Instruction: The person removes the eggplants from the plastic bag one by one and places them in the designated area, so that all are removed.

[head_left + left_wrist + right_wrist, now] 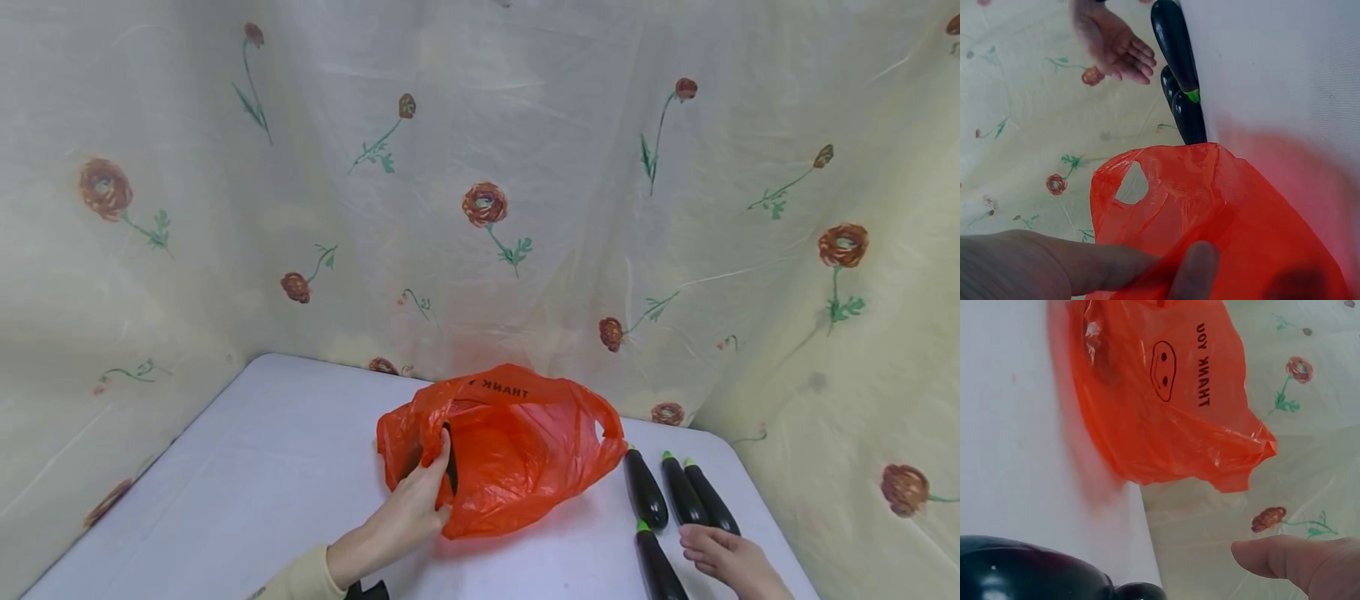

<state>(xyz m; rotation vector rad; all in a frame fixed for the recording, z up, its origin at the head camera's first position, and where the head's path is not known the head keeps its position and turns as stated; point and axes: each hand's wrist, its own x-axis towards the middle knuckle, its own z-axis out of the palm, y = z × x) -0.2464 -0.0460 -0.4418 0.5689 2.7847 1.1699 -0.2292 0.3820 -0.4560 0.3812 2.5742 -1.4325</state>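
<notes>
A red plastic bag (525, 450) printed with THANK YOU and a smiley lies spread on the table, its mouth facing me. My left hand (416, 500) pinches the left side of its rim; the thumb shows against the plastic in the left wrist view. A dark strip shows beside these fingers, its kind unclear. Several dark eggplants with green stem ends lie right of the bag, among them a near eggplant (658, 567) and one beside the bag handle (645, 487). Over the rightmost eggplant's (712, 498) lower end hovers my right hand (727, 557), holding nothing, fingers loosely extended.
The white table (300, 450) ends at a back edge close behind the bag. A flower-printed curtain (360, 225) hangs around the back and both sides. A black piece (367, 590) sits below my left wrist.
</notes>
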